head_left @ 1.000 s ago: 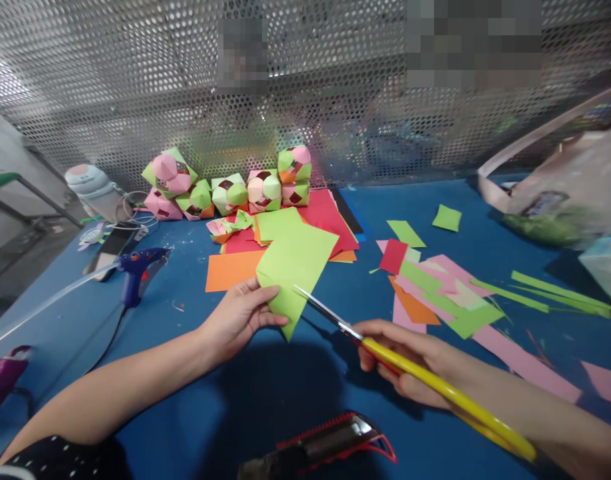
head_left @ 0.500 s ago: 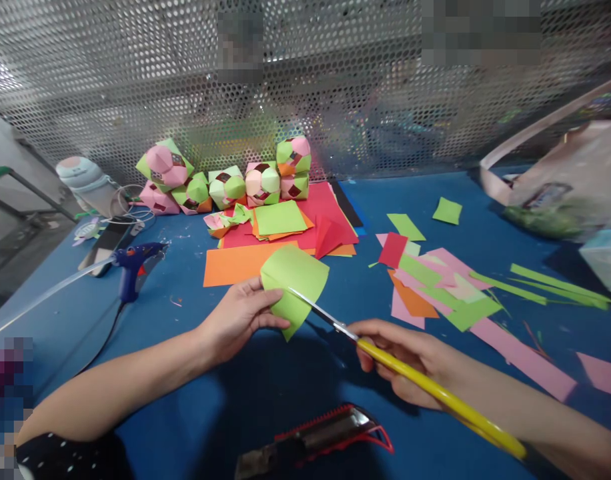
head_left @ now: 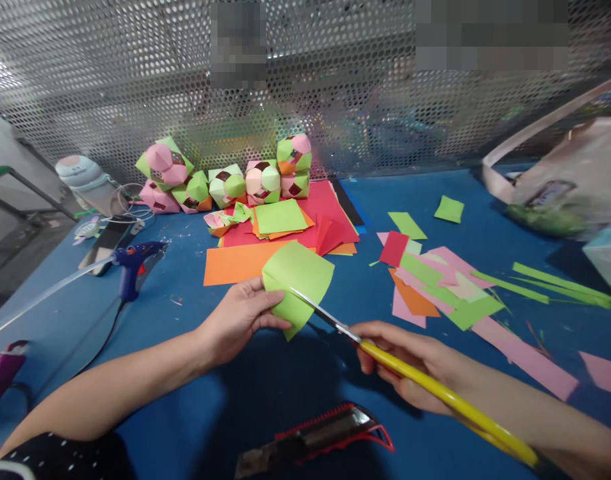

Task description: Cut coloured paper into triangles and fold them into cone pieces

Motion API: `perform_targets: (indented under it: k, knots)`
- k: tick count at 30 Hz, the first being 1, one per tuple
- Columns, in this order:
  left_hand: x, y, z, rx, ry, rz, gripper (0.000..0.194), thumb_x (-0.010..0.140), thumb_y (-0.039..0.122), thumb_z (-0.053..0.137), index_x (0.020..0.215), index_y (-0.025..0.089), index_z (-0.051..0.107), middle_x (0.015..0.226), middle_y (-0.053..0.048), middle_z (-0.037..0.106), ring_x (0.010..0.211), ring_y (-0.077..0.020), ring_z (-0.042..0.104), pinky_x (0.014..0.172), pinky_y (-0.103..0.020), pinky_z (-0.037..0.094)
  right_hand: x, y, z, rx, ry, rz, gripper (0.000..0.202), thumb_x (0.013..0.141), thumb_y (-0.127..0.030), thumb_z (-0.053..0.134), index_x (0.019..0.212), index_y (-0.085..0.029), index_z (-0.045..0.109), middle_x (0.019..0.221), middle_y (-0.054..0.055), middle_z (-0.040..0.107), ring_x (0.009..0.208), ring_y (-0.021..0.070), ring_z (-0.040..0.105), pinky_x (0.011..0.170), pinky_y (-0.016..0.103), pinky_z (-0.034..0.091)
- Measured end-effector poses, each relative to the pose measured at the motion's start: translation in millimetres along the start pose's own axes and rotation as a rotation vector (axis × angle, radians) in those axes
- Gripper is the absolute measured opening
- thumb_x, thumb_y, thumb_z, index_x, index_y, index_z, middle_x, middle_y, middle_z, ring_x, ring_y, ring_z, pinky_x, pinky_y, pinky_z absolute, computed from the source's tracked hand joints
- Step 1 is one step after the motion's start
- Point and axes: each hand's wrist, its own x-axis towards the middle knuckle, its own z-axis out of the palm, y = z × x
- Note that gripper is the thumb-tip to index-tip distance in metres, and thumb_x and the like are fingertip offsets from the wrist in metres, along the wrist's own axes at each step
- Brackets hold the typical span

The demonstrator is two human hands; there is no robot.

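Note:
A light green sheet of paper [head_left: 305,270] is pinched at its left edge by my left hand [head_left: 238,317], just above the blue table. My right hand [head_left: 405,363] grips yellow-handled scissors [head_left: 410,370], their long handles running back along the forearm. The metal blades reach across the green paper from its lower right, with the tip near my left fingertips. How far the paper is cut, I cannot tell. Below both hands, near the front edge of the view, a black and red box cutter [head_left: 320,437] lies on the table.
Behind my left hand lie an orange sheet [head_left: 230,265], a stack of green squares [head_left: 280,217] and red paper [head_left: 325,193]. Folded paper balls [head_left: 228,187] line the mesh wall. Left is a blue glue gun [head_left: 133,267]; right are paper scraps [head_left: 435,280] and a bag [head_left: 560,180].
The right side of the green paper has spread slightly outward to the right and up. Both hands keep nearly the same place and hold. A purple object now shows at the left edge.

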Motion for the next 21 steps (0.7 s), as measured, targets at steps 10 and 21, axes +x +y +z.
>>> perform_targets:
  k: [10, 21]
  knots:
    - [0, 0, 0.0, 0.01, -0.003, 0.008, 0.021, 0.08, 0.017, 0.065, 0.1, 0.011, 0.066, 0.085, -0.007, 0.069, 0.07, -0.0128, 0.067, 0.063, -0.022, 0.059, -5, -8, 0, -0.057, 0.024, -0.024, 0.051, 0.076, -0.036, 0.067, 0.124, -0.026, 0.053, 0.083, 0.004, 0.057, 0.071, 0.0162, 0.053, 0.056, 0.028, 0.042]
    - [0, -1, 0.4, 0.008, -0.009, 0.004, 0.023, 0.081, 0.018, 0.063, 0.103, 0.009, 0.065, 0.097, -0.012, 0.069, 0.073, -0.0134, 0.067, 0.063, -0.021, 0.058, -12, -30, 8, -0.003, 0.04, 0.022, 0.051, 0.076, -0.035, 0.07, 0.124, -0.026, 0.056, 0.073, 0.001, 0.053, 0.056, 0.0105, 0.044, 0.045, 0.023, 0.036]
